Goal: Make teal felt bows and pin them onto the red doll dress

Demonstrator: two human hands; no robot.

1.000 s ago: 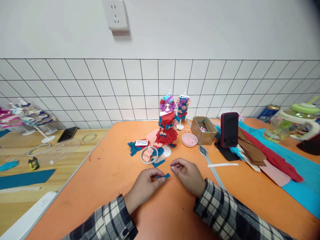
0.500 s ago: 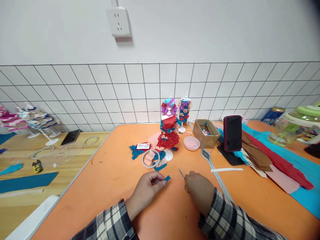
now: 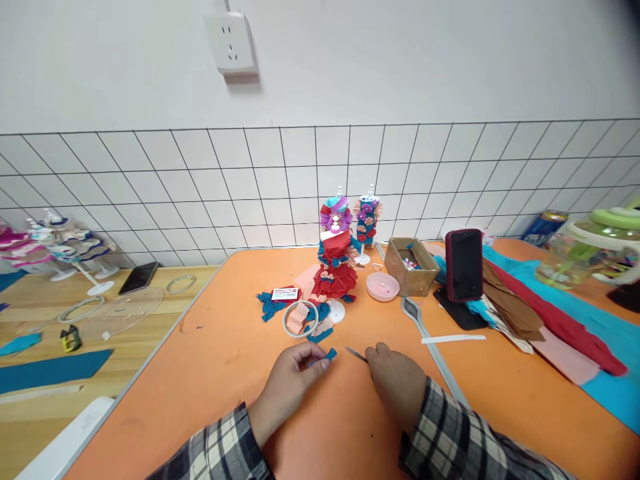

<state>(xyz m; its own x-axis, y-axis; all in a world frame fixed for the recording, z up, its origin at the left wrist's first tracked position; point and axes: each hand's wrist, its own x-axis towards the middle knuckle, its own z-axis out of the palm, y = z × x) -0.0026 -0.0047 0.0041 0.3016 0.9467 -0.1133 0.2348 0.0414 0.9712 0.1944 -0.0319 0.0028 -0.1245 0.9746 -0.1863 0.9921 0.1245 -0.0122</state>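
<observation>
My left hand (image 3: 289, 381) pinches a small blue strip of crepe paper (image 3: 327, 357) just above the orange table (image 3: 225, 360). My right hand (image 3: 395, 380) is closed on small scissors (image 3: 357, 355), whose metal tip points left at the blue strip. Behind my hands stands a doll mannequin in a red and blue paper dress (image 3: 336, 263), with a second, smaller dressed mannequin (image 3: 367, 220) beside it. A ring of tape (image 3: 301, 318) and blue paper scraps (image 3: 270, 305) lie between the doll and my hands.
A pink dish (image 3: 383, 287), a cardboard box (image 3: 411, 267), a phone on a stand (image 3: 463, 265) and a metal ruler (image 3: 430, 347) sit to the right. Folded crepe sheets (image 3: 545, 320) and a jug (image 3: 585, 257) are farther right. A wooden table (image 3: 75, 320) with more dolls stands left.
My right hand let go of the blue strip, drew back to the right and took up the scissors; their tip has now swung down to point left at the strip.
</observation>
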